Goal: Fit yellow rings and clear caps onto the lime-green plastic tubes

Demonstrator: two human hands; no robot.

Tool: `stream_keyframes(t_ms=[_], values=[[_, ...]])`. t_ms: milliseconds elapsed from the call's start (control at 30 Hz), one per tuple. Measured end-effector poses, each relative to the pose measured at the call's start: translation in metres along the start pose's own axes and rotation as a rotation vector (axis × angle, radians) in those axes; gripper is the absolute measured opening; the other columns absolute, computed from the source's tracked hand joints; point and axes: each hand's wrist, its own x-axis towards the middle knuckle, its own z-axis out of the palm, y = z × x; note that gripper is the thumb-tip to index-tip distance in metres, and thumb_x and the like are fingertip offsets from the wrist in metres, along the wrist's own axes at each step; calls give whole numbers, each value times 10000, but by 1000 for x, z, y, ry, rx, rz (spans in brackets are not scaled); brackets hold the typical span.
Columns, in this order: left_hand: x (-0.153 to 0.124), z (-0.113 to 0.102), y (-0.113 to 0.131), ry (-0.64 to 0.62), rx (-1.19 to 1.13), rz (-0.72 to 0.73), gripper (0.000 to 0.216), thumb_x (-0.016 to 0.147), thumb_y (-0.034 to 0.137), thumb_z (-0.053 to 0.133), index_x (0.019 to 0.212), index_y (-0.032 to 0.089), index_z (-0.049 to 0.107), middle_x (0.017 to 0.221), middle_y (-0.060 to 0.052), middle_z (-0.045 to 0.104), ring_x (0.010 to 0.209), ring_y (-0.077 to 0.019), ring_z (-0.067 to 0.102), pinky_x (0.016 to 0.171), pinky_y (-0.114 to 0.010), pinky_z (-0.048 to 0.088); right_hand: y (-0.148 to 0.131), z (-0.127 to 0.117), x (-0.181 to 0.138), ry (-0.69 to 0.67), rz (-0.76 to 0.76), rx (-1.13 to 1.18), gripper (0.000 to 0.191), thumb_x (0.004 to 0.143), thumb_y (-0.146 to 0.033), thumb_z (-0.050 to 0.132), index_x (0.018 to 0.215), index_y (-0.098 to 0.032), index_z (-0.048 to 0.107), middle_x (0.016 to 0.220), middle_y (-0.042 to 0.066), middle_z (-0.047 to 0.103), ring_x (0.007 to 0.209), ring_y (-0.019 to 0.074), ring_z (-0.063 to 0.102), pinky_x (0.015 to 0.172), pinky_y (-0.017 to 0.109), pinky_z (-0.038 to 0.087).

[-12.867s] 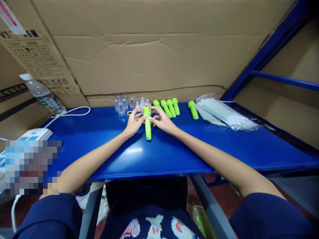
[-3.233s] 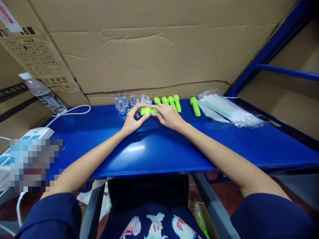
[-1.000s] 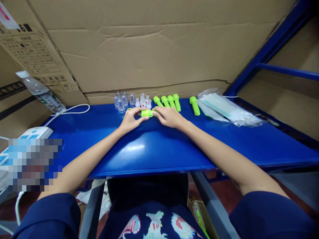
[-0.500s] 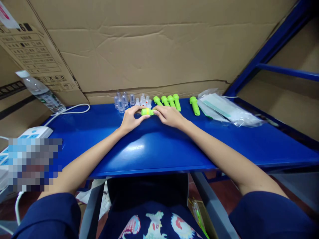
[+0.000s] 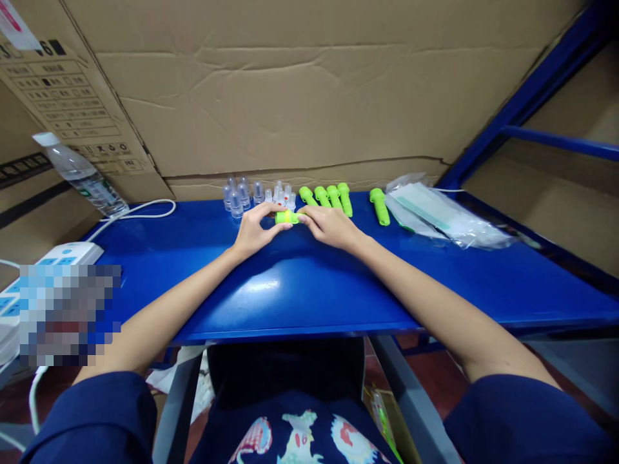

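Between my two hands, just above the blue table [image 5: 213,303], lies a lime-green flashlight body [image 5: 281,218] with a yellow band, held sideways. My left hand [image 5: 256,231] pinches its wider end between thumb and fingers. The narrower end is in the closed fingers of my right hand [image 5: 326,224], which hide part of it. Behind the hands stand several clear plastic domed caps [image 5: 236,205] and several small white-and-clear pieces with red dots [image 5: 282,196]. Several similar green flashlight bodies [image 5: 333,196] lie in a row behind my right hand, and a separate green flashlight body [image 5: 380,207] lies farther right.
Clear plastic bags [image 5: 449,216] lie at the right. On the left are a tilted water bottle [image 5: 87,180], a white cable [image 5: 145,218] and a power strip [image 5: 72,254], partly blurred out. A cardboard wall [image 5: 300,96] closes off the back; a blue metal frame [image 5: 512,116] rises at right.
The view has shifted very slightly. Both hands keep the same grip on the green flashlight body, and nothing on the table has visibly moved.
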Motion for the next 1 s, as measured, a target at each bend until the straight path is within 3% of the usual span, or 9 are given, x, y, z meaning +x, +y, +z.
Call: stream_keyframes(t_ms=[367, 600, 767, 1000], values=[[-1, 6, -2, 14, 11, -25, 349, 845, 453, 772, 1004, 153, 691, 976, -92, 738, 841, -193, 685, 780, -323, 570, 1, 0, 1, 4, -6, -7, 401, 1076, -368, 329, 1159, -184, 676, 1144, 142, 751, 1049, 324, 682, 831, 462, 524], [-5, 3, -4, -76, -96, -55, 489, 852, 483, 760, 1211, 164, 670, 1220, -132, 725, 1107, -246, 703, 893, -350, 596, -3, 1, 1, 40, -34, 21, 411, 1066, -386, 367, 1189, -140, 672, 1134, 172, 742, 1039, 318, 677, 859, 448, 512], [-4, 4, -1, -51, -76, -80, 390, 864, 445, 752, 1122, 155, 725, 1099, -116, 768, 971, -221, 729, 809, -324, 600, -3, 5, 2, 79, -79, 7, 384, 1062, -381, 404, 1187, -133, 668, 1132, 178, 737, 1050, 310, 675, 895, 429, 497], [-4, 3, -9, -20, -203, -214, 533, 746, 505, 846, 1108, 137, 715, 1141, -124, 761, 890, -208, 741, 761, -319, 627, 3, 6, 3, 129, -96, -6, 394, 1048, -427, 439, 1215, -124, 629, 1128, 198, 702, 1074, 339, 628, 919, 457, 467]])
